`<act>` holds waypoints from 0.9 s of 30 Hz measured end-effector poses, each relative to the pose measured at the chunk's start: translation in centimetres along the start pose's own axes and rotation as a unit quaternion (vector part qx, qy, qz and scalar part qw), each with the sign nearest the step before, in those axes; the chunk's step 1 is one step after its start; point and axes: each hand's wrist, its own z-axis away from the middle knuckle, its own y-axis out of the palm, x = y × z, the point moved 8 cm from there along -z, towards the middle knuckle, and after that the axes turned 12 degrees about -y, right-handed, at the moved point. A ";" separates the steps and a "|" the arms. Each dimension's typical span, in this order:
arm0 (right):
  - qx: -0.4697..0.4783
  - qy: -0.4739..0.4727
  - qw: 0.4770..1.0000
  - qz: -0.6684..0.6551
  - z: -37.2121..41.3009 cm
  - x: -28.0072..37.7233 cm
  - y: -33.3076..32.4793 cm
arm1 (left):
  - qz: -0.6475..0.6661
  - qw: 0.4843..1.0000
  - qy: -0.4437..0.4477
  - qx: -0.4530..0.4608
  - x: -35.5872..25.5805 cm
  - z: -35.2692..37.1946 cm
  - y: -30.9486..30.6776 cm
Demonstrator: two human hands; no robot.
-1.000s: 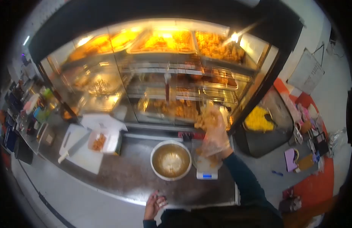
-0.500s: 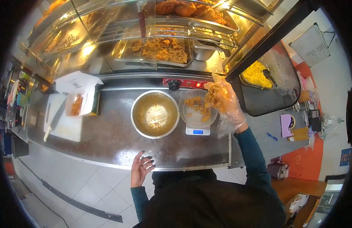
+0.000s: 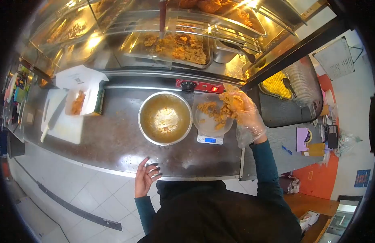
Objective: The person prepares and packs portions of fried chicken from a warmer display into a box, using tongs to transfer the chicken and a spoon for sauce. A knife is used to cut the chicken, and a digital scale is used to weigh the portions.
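My right hand (image 3: pixel 249 115), in a clear plastic glove, is closed around pieces of fried chicken (image 3: pixel 233 101). It hangs over the right side of a clear plastic bowl (image 3: pixel 200 123), which holds more chicken pieces (image 3: pixel 207 108). Beneath the bowl is a small digital scale (image 3: pixel 203 139) with a lit blue display. To the left stands a steel mixing bowl (image 3: pixel 149 121) with a few crumbs inside. Bare and holding nothing, my left hand (image 3: pixel 145 176) is at the counter's front edge, its fingers apart.
An open takeaway box (image 3: pixel 96 97) with food inside stands by a white cutting board (image 3: pixel 72 131) and a knife (image 3: pixel 57 115). A heated display case with a tray of fried chicken (image 3: pixel 181 46) is behind the counter (image 3: pixel 114 133). At right are a black tray (image 3: pixel 284 115) and a pen (image 3: pixel 287 148).
My right hand is lower over the clear bowl, and the chicken in it now meets the pieces at the bowl's right side. My left hand stays open near the edge. The view has shifted slightly.
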 end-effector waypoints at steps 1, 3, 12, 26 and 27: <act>-0.028 0.026 0.996 -0.083 0.0 0.0 0.3 | 0.002 1.000 0.001 0.018 0.0 0.0 0.0; -0.055 0.056 0.983 -0.163 0.1 -0.6 0.6 | 0.001 1.000 0.001 0.030 0.0 0.1 0.3; -0.102 0.036 0.946 -0.305 -0.3 0.1 1.8 | 0.017 0.999 0.009 0.026 0.0 0.1 0.3; 0.030 -0.088 0.945 0.313 0.4 -1.2 1.6 | 0.038 0.998 -0.004 0.045 0.0 0.1 0.0; 0.007 -0.004 0.964 0.265 0.8 -2.7 1.9 | 0.038 0.998 0.000 0.047 -0.1 0.1 0.1</act>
